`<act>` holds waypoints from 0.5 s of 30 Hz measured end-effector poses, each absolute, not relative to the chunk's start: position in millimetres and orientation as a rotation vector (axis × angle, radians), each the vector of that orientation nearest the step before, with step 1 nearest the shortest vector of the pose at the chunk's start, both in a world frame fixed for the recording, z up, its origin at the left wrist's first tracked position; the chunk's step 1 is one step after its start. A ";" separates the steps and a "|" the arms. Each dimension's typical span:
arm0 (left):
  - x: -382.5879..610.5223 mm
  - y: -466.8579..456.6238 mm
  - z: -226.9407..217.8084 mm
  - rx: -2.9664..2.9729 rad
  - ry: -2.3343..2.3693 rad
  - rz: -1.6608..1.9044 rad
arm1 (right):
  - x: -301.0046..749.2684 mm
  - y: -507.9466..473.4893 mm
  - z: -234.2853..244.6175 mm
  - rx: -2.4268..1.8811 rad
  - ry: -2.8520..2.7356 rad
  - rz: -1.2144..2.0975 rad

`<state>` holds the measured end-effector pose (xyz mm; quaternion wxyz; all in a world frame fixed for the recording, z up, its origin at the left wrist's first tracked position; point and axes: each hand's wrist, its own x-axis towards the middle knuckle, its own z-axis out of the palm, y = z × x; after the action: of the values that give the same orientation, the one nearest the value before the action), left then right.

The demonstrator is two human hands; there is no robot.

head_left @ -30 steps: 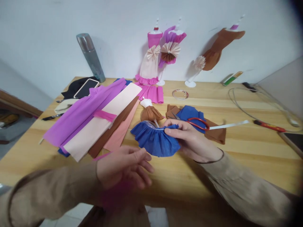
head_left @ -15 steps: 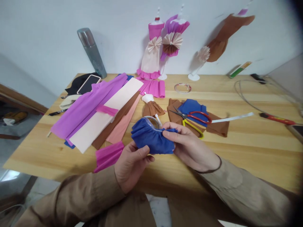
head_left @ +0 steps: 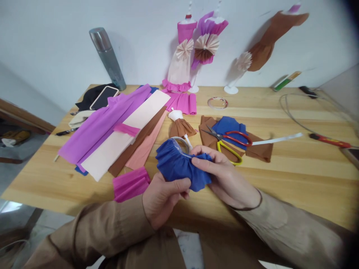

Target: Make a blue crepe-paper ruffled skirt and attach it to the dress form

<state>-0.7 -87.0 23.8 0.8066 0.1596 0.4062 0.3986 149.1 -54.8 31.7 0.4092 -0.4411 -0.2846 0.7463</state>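
Between my hands is a gathered piece of blue crepe paper [head_left: 179, 164], its pleated upper edge curving along a pale strip. My left hand [head_left: 168, 194] pinches the lower edge with the thumb on top. Higher up at the right end, my right hand [head_left: 224, 173] grips the gathered edge between thumb and fingers. Just behind the paper, a small white dress form [head_left: 175, 115] in a brown skirt [head_left: 182, 128] lies on the table, and its white round base [head_left: 181, 141] is partly covered by the blue paper.
Scissors [head_left: 224, 137] with red and yellow handles lie on brown and blue scraps at right. Purple paper [head_left: 112, 123] and a cream strip [head_left: 98, 164] spread left. A steel flask [head_left: 108, 58] and dressed mannequins [head_left: 181, 67] stand at the back, beside a tape ring [head_left: 218, 103].
My left hand has shifted right along the blue paper's lower edge, which now flares out in ruffles. My right hand keeps nearly the same place on the gathered edge.
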 end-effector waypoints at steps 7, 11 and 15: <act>-3.1 -81.5 24.2 0.403 0.926 0.839 | 157.0 -51.4 34.7 -1.107 -0.642 1.920; -5.3 -81.2 23.2 0.440 0.886 0.835 | 159.1 -50.1 35.3 -1.056 -0.741 1.968; -4.8 -83.0 19.0 0.441 0.886 0.830 | 166.2 -49.5 35.2 -0.993 -0.943 1.980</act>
<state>-4.8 -83.0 19.0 0.7985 0.2057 0.4130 0.3868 166.2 -49.5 35.2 0.3588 -0.3848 -0.3658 0.7677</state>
